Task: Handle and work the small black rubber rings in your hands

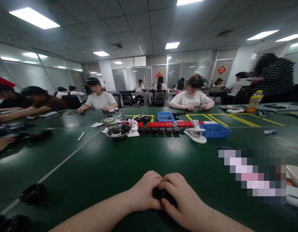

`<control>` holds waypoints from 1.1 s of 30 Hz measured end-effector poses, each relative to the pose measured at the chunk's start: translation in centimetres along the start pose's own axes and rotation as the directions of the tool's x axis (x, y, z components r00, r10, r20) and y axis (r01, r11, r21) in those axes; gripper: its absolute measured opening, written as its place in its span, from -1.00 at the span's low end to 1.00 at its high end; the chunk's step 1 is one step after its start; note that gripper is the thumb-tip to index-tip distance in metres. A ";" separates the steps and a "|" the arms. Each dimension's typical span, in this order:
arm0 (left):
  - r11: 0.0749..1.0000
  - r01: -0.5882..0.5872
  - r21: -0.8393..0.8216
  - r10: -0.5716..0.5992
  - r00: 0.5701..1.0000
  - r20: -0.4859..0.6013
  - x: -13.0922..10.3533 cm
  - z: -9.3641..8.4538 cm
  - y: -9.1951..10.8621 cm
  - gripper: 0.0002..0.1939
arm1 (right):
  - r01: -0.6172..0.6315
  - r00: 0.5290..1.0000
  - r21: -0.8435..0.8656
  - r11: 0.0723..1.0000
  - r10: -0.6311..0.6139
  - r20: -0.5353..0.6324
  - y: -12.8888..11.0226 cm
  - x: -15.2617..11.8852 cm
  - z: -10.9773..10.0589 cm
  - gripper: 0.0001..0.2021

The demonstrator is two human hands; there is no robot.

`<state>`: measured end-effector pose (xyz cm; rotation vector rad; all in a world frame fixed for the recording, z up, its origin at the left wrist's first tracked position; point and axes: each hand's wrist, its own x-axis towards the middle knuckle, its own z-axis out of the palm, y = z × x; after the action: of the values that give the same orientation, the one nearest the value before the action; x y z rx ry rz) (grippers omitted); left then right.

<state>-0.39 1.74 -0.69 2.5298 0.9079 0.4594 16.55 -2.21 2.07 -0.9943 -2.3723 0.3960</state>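
My left hand (pixel 147 190) and my right hand (pixel 184 198) meet close over the green table (pixel 110 174), low in the middle of the head view. Both are closed around a small black object (pixel 170 197). Fingers cover most of it, so its kind does not show. Off to the left lies a black coiled bundle (pixel 33 193), with more dark coils (pixel 14 223) at the lower left corner.
Beyond my hands stand a red-and-black row of sockets (pixel 161 124), white clamps (pixel 196 132), blue bins (pixel 215 130) and a bowl of cables (pixel 118 131). A wrench (pixel 81 136) lies left. A drink bottle (pixel 254 101) stands right. Several people sit around.
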 end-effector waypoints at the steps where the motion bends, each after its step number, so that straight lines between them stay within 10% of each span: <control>1: 0.999 -0.031 -0.012 0.031 0.999 0.018 0.0 -0.1 -0.3 -0.73 | 0.062 0.998 0.026 0.998 -0.063 0.016 -0.1 0.0 -0.1 -0.76; 12: 0.992 -0.128 -0.009 0.128 0.990 0.062 0.1 -0.7 -0.3 -0.80 | 0.277 0.959 0.086 0.957 -0.281 0.039 -1.0 -0.2 -0.3 -0.78; 20: 0.999 -0.026 -0.023 0.027 0.999 0.030 -0.2 0.2 0.6 -0.26 | 0.296 0.954 0.118 0.948 -0.298 0.002 -0.8 -0.3 -0.1 -0.81; 24: 0.997 0.014 0.075 -0.015 1.000 0.003 -0.5 0.9 1.1 -0.31 | 0.321 0.947 0.051 0.946 -0.320 -0.016 -1.2 -0.5 -0.9 -0.76; 33: 0.993 0.109 0.037 -0.105 0.991 -0.088 -0.5 0.5 1.9 -0.40 | -0.081 0.995 -0.105 0.991 0.075 -0.060 -0.6 -0.2 -0.1 -0.77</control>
<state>0.42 -0.05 -0.25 2.4998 1.0899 0.5242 16.35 -2.75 2.32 -1.1352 -2.3307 0.2684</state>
